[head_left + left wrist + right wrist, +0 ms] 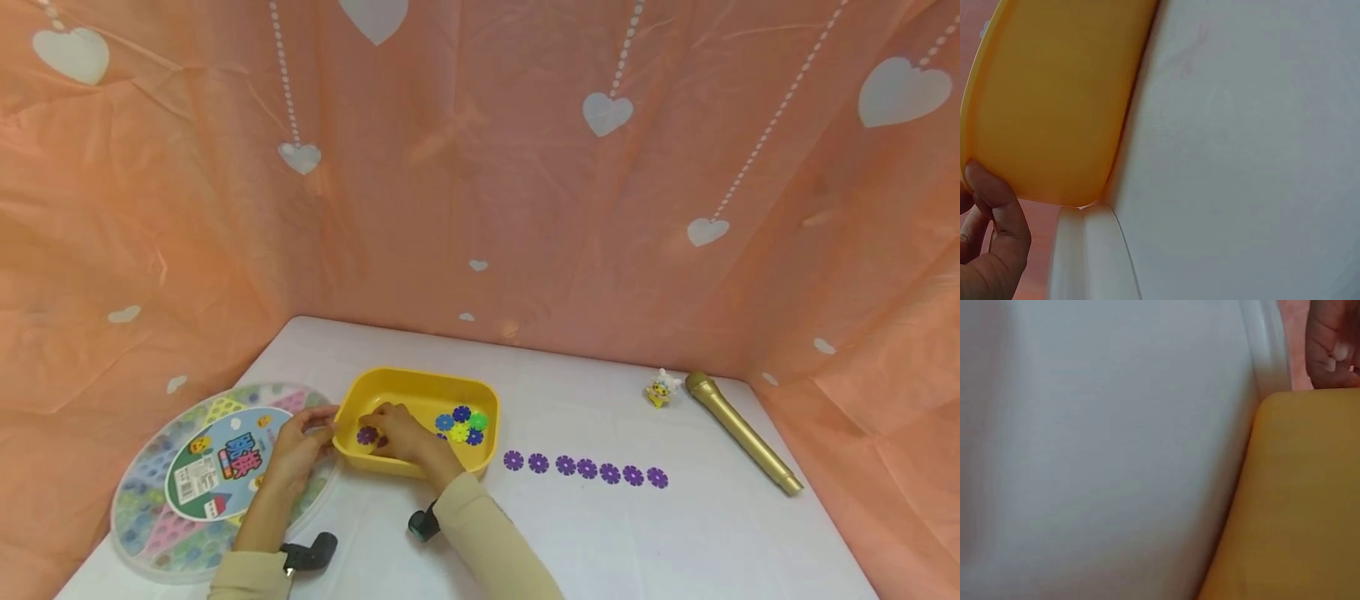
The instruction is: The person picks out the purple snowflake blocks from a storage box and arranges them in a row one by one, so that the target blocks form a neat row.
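Note:
In the head view, a yellow plastic tub (420, 381) sits on the white table. My left hand (298, 446) holds the tub by its left end, and in the left wrist view the thumb (994, 187) presses against the tub's wall. Inside the left part of the tub is my right hand (401, 433), its fingers bent down over purple snowflake discs (367, 435). Whether it pinches one of them I cannot tell. Several blue, green and yellow discs (460, 432) lie at the tub's right end.
A row of several purple discs (587, 468) runs rightward from the tub. A round Chinese checkers set (168, 533) lies at the left, partly under my left arm. At the back right are a small figurine (662, 388) and a gold microphone (742, 433).

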{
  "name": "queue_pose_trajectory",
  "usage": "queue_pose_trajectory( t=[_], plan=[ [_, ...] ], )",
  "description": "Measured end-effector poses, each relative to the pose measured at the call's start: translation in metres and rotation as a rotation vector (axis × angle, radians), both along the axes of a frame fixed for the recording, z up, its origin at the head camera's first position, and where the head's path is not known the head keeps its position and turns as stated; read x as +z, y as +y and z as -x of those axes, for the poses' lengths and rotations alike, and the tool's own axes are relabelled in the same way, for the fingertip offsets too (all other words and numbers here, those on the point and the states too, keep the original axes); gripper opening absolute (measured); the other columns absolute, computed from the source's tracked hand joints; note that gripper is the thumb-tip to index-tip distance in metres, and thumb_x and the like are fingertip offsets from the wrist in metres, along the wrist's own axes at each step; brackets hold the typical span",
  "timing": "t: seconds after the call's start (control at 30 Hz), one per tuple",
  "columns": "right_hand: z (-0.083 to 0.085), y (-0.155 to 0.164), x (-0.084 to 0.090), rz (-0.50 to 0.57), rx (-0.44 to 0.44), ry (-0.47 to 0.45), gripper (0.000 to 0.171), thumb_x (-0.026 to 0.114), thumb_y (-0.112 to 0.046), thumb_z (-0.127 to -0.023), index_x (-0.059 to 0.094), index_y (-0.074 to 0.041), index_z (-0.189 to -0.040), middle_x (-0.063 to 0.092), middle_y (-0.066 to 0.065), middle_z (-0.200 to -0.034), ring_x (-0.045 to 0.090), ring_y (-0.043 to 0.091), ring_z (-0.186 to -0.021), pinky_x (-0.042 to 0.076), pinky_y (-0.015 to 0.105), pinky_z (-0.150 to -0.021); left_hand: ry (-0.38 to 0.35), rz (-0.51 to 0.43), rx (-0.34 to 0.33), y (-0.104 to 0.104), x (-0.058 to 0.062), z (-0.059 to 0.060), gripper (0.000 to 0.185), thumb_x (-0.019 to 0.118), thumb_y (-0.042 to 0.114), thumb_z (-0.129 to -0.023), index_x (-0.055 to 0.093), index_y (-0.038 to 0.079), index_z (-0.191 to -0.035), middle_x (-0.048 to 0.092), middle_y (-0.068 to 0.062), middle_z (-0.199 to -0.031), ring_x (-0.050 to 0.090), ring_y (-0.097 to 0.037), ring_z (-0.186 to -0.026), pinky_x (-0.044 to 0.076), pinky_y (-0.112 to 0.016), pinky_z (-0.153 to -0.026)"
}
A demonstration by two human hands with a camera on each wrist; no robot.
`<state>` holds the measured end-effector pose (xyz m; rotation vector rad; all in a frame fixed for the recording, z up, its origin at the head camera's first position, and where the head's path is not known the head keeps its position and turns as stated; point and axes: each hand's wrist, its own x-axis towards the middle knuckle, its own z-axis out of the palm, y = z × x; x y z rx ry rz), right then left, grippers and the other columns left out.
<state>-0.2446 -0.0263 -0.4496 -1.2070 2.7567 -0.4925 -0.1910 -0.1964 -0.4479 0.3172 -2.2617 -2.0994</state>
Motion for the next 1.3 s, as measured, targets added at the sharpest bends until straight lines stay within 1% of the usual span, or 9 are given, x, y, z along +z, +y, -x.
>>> queue_pose_trajectory(
  t=[0.13, 0.27, 0.43, 0.7, 0.77, 0.93, 1.03, 1.17, 1.3],
  plan=[
    [0.002, -0.002, -0.001, 0.032, 0.028, -0.008, 0.035, 0.070, -0.015, -0.083, 0.064, -0.011, -0.118, 0.054, 0.002, -0.111, 0.046, 0.010, -0.096, 0.035, 0.017, -0.090, 0.008, -0.001, 0.009, 0.000, 0.000, -0.001, 0.039, 0.049, -0.002, -0.091, 0.044, -0.008, -0.129, 0.049, -0.008, -0.102, 0.053, -0.009, -0.076, 0.049, -0.023, -0.063],
    [0.002, -0.002, 0.001, 0.092, -0.001, -0.091, 0.028, 0.069, -0.015, -0.084, 0.066, -0.009, -0.111, 0.056, 0.000, -0.104, 0.050, 0.007, -0.091, 0.039, 0.014, -0.091, 0.015, -0.001, 0.007, 0.000, 0.001, -0.001, 0.039, 0.050, -0.001, -0.092, 0.044, -0.008, -0.129, 0.049, -0.009, -0.103, 0.053, -0.008, -0.075, 0.049, -0.022, -0.063],
    [0.001, -0.002, 0.001, 0.087, -0.051, -0.128, 0.022, 0.069, -0.016, -0.084, 0.066, -0.009, -0.105, 0.058, -0.004, -0.092, 0.050, 0.005, -0.081, 0.042, 0.012, -0.083, -0.003, 0.004, 0.003, 0.000, 0.001, 0.000, 0.038, 0.049, 0.000, -0.092, 0.044, -0.008, -0.130, 0.049, -0.009, -0.105, 0.053, -0.009, -0.075, 0.049, -0.023, -0.064],
    [0.004, -0.002, 0.000, 0.111, -0.151, -0.055, 0.022, 0.075, -0.026, -0.078, 0.070, -0.013, -0.095, 0.056, -0.009, -0.079, 0.048, 0.004, -0.073, 0.042, 0.013, -0.072, 0.001, -0.007, 0.001, 0.000, 0.001, -0.001, 0.038, 0.049, 0.000, -0.093, 0.043, -0.009, -0.129, 0.049, -0.011, -0.105, 0.054, -0.009, -0.074, 0.049, -0.022, -0.062],
    [0.005, 0.000, 0.002, 0.179, -0.188, -0.062, 0.023, 0.077, -0.027, -0.077, 0.071, -0.014, -0.095, 0.056, -0.009, -0.080, 0.048, 0.004, -0.073, 0.043, 0.014, -0.071, 0.002, -0.004, 0.000, 0.000, 0.001, -0.001, 0.038, 0.049, 0.000, -0.093, 0.043, -0.009, -0.129, 0.049, -0.012, -0.107, 0.054, -0.009, -0.074, 0.049, -0.022, -0.063],
    [0.001, 0.016, 0.012, 0.470, -0.250, -0.220, 0.027, 0.075, -0.019, -0.079, 0.069, -0.011, -0.103, 0.063, -0.004, -0.091, 0.055, 0.006, -0.081, 0.047, 0.015, -0.075, 0.003, -0.010, -0.005, 0.001, 0.001, -0.002, 0.038, 0.048, -0.001, -0.093, 0.042, -0.009, -0.130, 0.048, -0.011, -0.106, 0.054, -0.009, -0.074, 0.049, -0.022, -0.063],
    [-0.001, 0.032, 0.017, 0.610, -0.264, -0.263, 0.028, 0.074, -0.019, -0.080, 0.068, -0.010, -0.106, 0.064, -0.001, -0.097, 0.058, 0.008, -0.084, 0.048, 0.016, -0.075, 0.015, -0.026, -0.010, 0.001, 0.001, -0.002, 0.038, 0.048, -0.003, -0.092, 0.042, -0.010, -0.129, 0.049, -0.007, -0.101, 0.054, -0.007, -0.072, 0.049, -0.022, -0.062],
    [-0.003, 0.061, 0.024, 0.757, -0.239, -0.221, 0.030, 0.074, -0.016, -0.080, 0.067, -0.004, -0.107, 0.063, 0.007, -0.101, 0.061, 0.017, -0.087, 0.051, 0.023, -0.078, 0.020, -0.032, -0.008, 0.001, 0.001, -0.002, 0.038, 0.048, -0.003, -0.092, 0.041, -0.011, -0.129, 0.049, -0.007, -0.100, 0.054, -0.007, -0.071, 0.049, -0.022, -0.061],
    [-0.014, 0.098, 0.039, 0.877, -0.240, -0.171, 0.032, 0.073, -0.004, -0.078, 0.064, 0.006, -0.107, 0.060, 0.020, -0.103, 0.062, 0.032, -0.089, 0.052, 0.038, -0.081, 0.008, -0.029, -0.008, 0.001, 0.002, -0.002, 0.038, 0.049, -0.002, -0.093, 0.042, -0.010, -0.129, 0.048, -0.011, -0.105, 0.055, -0.009, -0.073, 0.049, -0.022, -0.062]
  ],
)
